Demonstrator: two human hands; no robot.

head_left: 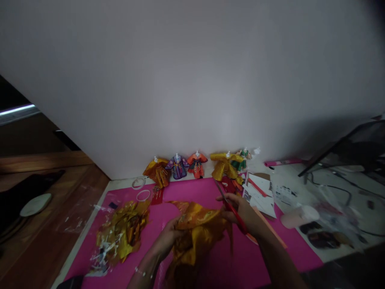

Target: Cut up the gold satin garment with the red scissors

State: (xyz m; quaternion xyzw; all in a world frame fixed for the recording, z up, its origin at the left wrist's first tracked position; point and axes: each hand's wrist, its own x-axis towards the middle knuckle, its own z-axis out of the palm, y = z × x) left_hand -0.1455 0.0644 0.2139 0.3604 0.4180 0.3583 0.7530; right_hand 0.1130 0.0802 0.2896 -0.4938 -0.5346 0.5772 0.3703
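Note:
Gold-yellow fabric (198, 226), bunched and with an orange edge, hangs over the front of the pink mat. My left hand (166, 240) is closed on its left side, the thumb on top. On the right side, my right hand (245, 212) grips red-handled scissors (237, 218), whose blades point up and away to the left. The fingertips of that hand also touch the fabric's right edge. I cannot make out whether the scissor blades are open. Loose gold fabric pieces (129, 224) lie in a heap to the left of my left hand.
Small dressed doll bodies stand along the wall, including one in purple (177, 166) and one in orange-red (197, 164). White rings (143, 195) lie on the pink mat (120, 277). Papers (261, 192), a pale cylinder (300, 216), plastic bags and cables are at the right.

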